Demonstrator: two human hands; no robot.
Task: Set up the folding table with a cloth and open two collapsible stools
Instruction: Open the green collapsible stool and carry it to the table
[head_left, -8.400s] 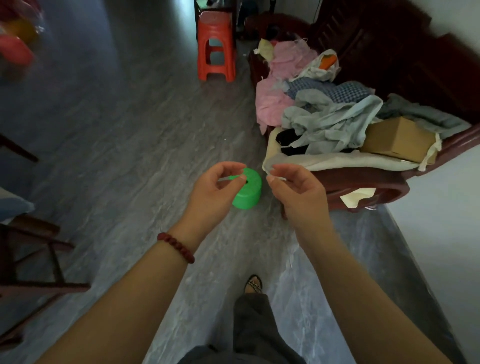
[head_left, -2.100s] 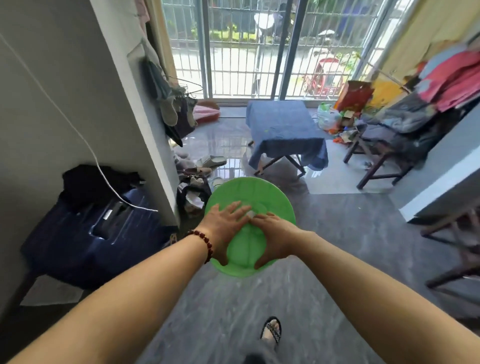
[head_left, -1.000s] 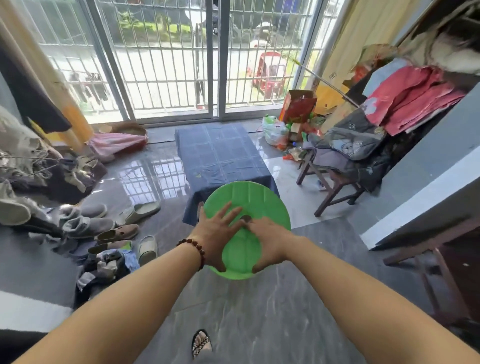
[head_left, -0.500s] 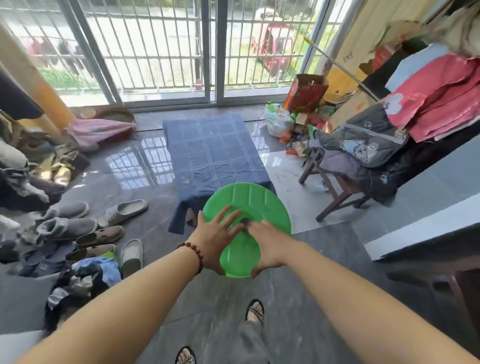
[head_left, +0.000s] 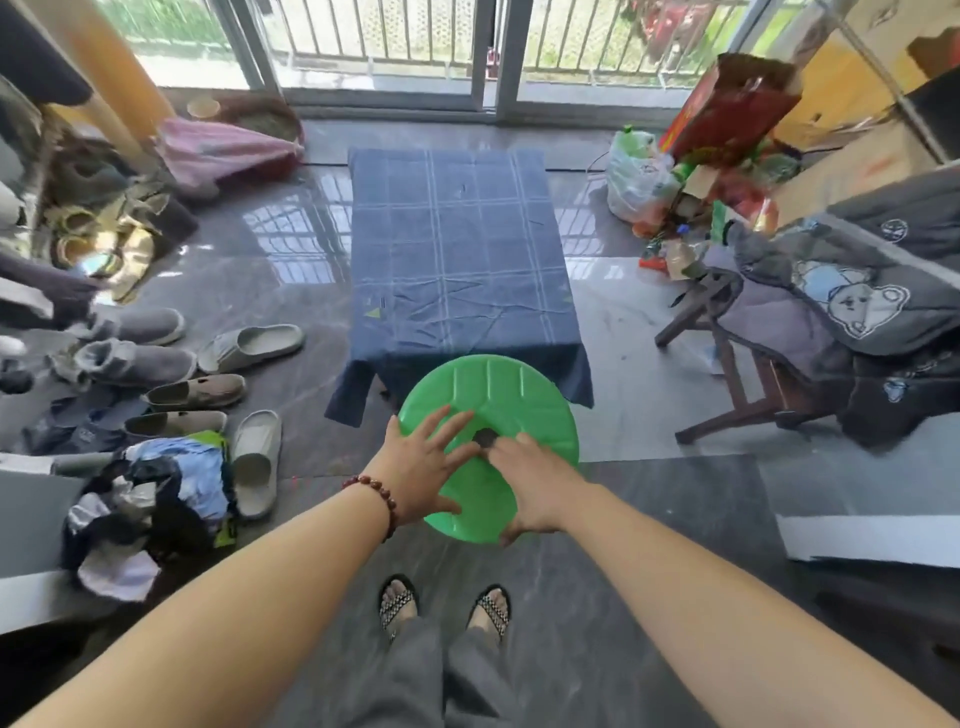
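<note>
The folding table (head_left: 462, 249) is seen standing near the barred sliding door (head_left: 488, 47), with a blue checked cloth (head_left: 457, 291) laid over its top and hanging down at the near edge; that part of the task is judged done. A green collapsible stool (head_left: 498, 384) is held flat as a disc in front of the body, just short of the table's near edge and above the grey floor (head_left: 649, 519); it is not yet opened. A second stool is not seen in this view, so both stools are judged to remain.

The left hand (head_left: 423, 467) is laid on the disc with its fingers spread and its thumb curled at the near rim; the right hand (head_left: 535, 483) is pressed on the disc beside the dark centre hole, with its thumb hooked under the near rim; the stool is thus clasped between both hands rather than pinched.

Compared with half a second earlier, the grasp is unchanged, while the table has come nearer and more squarely ahead; both sandalled feet (head_left: 441, 603) are now seen side by side below the stool. Several seconds back, the stool was seen small on the floor beside a cluttered wooden bench, with something thin pinched between the fingers of both hands.
</note>
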